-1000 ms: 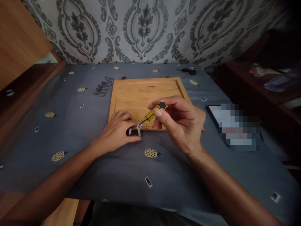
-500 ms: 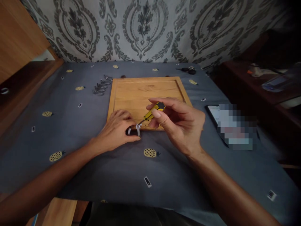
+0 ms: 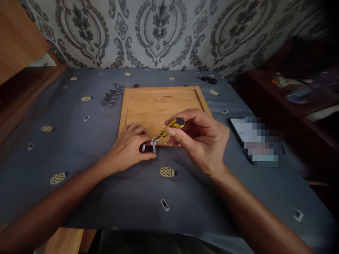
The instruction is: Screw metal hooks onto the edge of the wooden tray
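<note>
A wooden board (image 3: 148, 106) with a raised rim lies flat on the cloth. At its near edge, my left hand (image 3: 127, 148) pinches a small silver metal hook (image 3: 154, 148) between thumb and fingers. My right hand (image 3: 205, 139) grips a screwdriver (image 3: 172, 127) by its yellow and black handle. The screwdriver slants down to the left, with its tip at the top of the hook. Whether a screw sits under the tip is too small to make out. Part of the hook is covered by my left fingers.
Several similar metal hooks (image 3: 109, 96) lie left of the board. A phone (image 3: 238, 130), partly blurred out, rests on the right. Scissors (image 3: 209, 79) with dark handles lie at the back. A patterned cloth (image 3: 161, 31) hangs behind the blue table cover (image 3: 127, 197).
The whole view has shifted slightly. My right thumb and fingers have changed position a little around the screwdriver handle, which appears slightly turned. My left hand stays on the hook.
</note>
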Demonstrator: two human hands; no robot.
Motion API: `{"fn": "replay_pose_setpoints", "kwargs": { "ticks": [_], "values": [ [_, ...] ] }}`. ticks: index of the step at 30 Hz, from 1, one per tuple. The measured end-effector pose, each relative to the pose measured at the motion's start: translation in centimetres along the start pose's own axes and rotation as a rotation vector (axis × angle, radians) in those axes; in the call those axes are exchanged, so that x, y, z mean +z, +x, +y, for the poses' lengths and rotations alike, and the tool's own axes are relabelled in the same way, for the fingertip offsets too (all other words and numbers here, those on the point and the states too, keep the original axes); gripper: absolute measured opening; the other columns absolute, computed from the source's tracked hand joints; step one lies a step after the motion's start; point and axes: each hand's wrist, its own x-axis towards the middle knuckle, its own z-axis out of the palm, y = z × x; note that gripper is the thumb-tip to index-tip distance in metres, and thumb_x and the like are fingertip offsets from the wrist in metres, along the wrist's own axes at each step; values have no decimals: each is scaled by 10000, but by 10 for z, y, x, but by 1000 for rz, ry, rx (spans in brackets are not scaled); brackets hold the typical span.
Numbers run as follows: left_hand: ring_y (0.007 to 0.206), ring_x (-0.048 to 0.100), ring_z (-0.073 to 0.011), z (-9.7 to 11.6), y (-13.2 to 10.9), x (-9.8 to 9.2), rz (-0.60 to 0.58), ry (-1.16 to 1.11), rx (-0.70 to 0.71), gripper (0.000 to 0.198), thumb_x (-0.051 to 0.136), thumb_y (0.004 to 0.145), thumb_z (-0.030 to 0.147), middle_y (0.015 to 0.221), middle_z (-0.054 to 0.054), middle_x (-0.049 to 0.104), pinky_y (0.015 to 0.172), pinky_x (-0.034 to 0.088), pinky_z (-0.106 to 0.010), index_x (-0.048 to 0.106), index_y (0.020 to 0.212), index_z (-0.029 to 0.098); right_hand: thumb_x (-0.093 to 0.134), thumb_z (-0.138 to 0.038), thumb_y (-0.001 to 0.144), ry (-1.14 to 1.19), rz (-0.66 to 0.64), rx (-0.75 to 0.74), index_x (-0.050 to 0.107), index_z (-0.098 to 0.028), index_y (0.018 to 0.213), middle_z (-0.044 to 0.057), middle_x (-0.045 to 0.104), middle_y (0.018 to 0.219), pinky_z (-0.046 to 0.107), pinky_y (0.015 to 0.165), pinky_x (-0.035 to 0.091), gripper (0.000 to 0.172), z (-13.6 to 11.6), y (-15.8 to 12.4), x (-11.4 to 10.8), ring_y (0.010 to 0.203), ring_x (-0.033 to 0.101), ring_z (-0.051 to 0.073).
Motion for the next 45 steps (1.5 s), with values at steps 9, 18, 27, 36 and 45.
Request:
{"fn": "replay_pose_setpoints", "kwargs": {
  "ticks": [9,18,27,36,45],
  "values": [
    [1065,567,-276,1,0,-1,17,20,15,289,826,753,400,1048,-50,667,979,434,-489,717,946,215,750,-249,851,26,-59,-36,695,-219,986,-14,719,884,217,502,545,149,1,0,-1,547,642,69],
    [1065,564,-280,1,-1,0,18,23,13,270,815,764,408,1057,-56,664,971,435,-494,718,922,212,758,-263,844,33,-46,-30,683,-216,943,-15,701,915,202,482,563,132,3,-2,1,545,651,66],
    [1051,570,-277,2,1,-2,11,6,-3,315,834,747,393,1035,-66,666,959,438,-474,726,964,193,748,-307,856,-9,103,-76,660,-236,910,-28,701,801,227,424,513,126,-11,1,-6,468,617,78],
    [1088,554,-272,-1,-1,1,23,15,2,280,800,777,412,1091,-59,649,975,441,-478,720,965,221,757,-310,849,4,12,-43,667,-221,917,-26,672,845,192,456,539,144,-2,-2,-1,512,638,64],
    [1075,557,-266,-1,-1,2,25,11,3,275,797,777,414,1092,-54,647,977,444,-479,718,970,235,736,-325,865,-16,14,-38,658,-216,912,-23,671,853,185,465,543,142,-2,-2,0,527,629,59]
  ]
}}
